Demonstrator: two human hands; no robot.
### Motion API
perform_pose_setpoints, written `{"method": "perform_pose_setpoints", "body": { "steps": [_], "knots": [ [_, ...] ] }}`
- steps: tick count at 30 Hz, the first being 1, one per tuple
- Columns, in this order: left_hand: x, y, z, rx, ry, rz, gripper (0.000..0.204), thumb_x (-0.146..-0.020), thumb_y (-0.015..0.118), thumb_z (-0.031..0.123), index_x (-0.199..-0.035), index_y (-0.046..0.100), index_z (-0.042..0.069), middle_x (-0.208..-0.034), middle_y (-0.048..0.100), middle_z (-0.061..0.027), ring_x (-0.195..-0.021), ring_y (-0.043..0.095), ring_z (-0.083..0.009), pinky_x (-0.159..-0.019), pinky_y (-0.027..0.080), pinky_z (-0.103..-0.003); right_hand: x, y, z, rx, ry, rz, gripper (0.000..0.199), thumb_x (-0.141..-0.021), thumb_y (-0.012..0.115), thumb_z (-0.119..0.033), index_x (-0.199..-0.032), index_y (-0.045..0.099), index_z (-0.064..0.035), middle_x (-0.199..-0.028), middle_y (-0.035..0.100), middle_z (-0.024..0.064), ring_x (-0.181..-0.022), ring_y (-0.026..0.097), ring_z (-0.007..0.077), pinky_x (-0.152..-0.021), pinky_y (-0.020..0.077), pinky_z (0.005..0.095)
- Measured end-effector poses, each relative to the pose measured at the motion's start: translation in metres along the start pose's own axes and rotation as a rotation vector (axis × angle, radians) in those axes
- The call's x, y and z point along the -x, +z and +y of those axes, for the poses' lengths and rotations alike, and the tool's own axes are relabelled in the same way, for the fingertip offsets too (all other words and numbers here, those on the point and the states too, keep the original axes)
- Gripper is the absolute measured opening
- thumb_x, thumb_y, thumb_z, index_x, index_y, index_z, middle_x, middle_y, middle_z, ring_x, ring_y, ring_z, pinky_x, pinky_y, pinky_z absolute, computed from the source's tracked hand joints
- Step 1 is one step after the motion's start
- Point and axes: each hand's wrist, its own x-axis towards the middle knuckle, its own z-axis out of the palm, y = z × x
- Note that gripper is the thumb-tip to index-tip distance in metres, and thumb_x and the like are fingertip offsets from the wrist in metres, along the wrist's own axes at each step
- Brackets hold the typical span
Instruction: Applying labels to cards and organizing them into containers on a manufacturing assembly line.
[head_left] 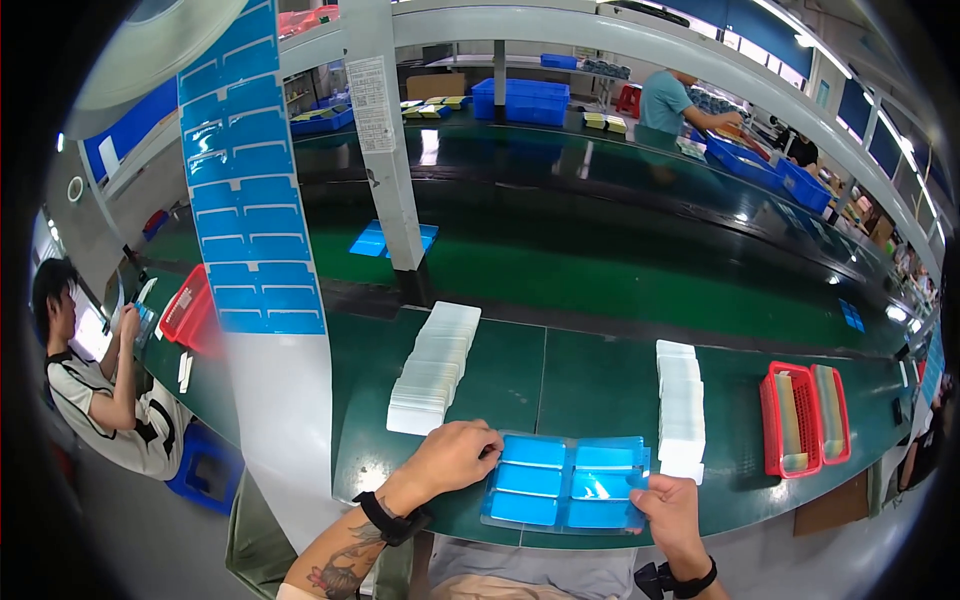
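Observation:
A sheet of blue rectangular films [532,481] with clear margins lies before me at the near edge of the green table, some light glinting off it. At its upper left corner my left hand [455,460] is closed, thumb and curled forefinger pinched at the edge; the fingertips are partly hidden. My right hand [672,512] grips the right edge between thumb and fingers. Beyond my left hand stretches a fanned row of white cards [436,365]. Another fanned row of white cards [681,405] lies just past my right hand.
Red baskets [790,420] holding stacked strips stand at the right. A long blue film strip [255,200] hangs from a roll at the left, its white backing [285,420] running down beside me. A grey post [385,150] rises behind the cards. People work at left and far right.

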Motion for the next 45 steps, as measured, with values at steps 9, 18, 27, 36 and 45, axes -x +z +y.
{"method": "perform_pose_setpoints", "body": {
  "steps": [9,18,27,36,45],
  "knots": [
    [-0.002,0.004,0.002,-0.042,0.027,0.011,0.015,-0.086,0.067,0.015,-0.092,0.076,0.005,-0.092,0.072,-0.0132,-0.085,0.069,-0.0356,-0.078,0.056,-0.043,-0.001,-0.006,-0.002,0.039,0.014,0.011,0.014,-0.090,0.066,0.003,-0.099,0.074,0.0108,-0.068,0.069,0.0061,-0.048,0.056,0.0081,-0.044,0.0438,0.0219],
    [0.001,0.008,0.008,-0.091,0.022,0.053,0.011,-0.083,0.069,0.014,-0.087,0.075,0.005,-0.088,0.071,-0.0122,-0.082,0.069,-0.0347,-0.075,0.056,-0.043,-0.002,-0.017,0.002,0.119,-0.020,-0.010,0.017,-0.090,0.069,0.000,-0.103,0.074,0.0090,-0.073,0.070,0.0041,-0.053,0.054,0.0044,-0.047,0.0411,0.0196],
    [0.053,0.010,0.023,0.013,0.052,-0.105,0.014,-0.081,0.072,0.017,-0.088,0.078,0.007,-0.090,0.072,-0.0113,-0.083,0.069,-0.0332,-0.076,0.057,-0.042,-0.004,-0.023,0.008,0.197,0.014,-0.032,0.019,-0.092,0.069,-0.002,-0.107,0.072,0.0083,-0.080,0.071,0.0025,-0.064,0.057,0.0032,-0.055,0.0430,0.0202],
    [0.064,0.022,0.023,-0.118,0.112,0.027,0.004,-0.076,0.071,0.011,-0.077,0.074,0.009,-0.081,0.071,-0.0049,-0.078,0.069,-0.0272,-0.069,0.057,-0.038,-0.014,-0.054,0.016,0.300,0.167,-0.016,0.020,-0.093,0.071,-0.013,-0.104,0.073,0.0039,-0.069,0.069,0.0041,-0.049,0.056,0.0064,-0.043,0.0418,0.0231],
    [0.065,0.031,0.026,-0.161,0.145,0.149,0.002,-0.073,0.072,0.009,-0.074,0.073,0.008,-0.074,0.067,-0.0063,-0.072,0.067,-0.0272,-0.065,0.057,-0.037,-0.058,-0.030,0.020,1.114,-0.539,0.038,0.015,-0.086,0.068,-0.017,-0.085,0.074,-0.0033,-0.085,0.072,0.0161,-0.073,0.069,0.0398,-0.067,0.0554,0.0469]
  ]
}}
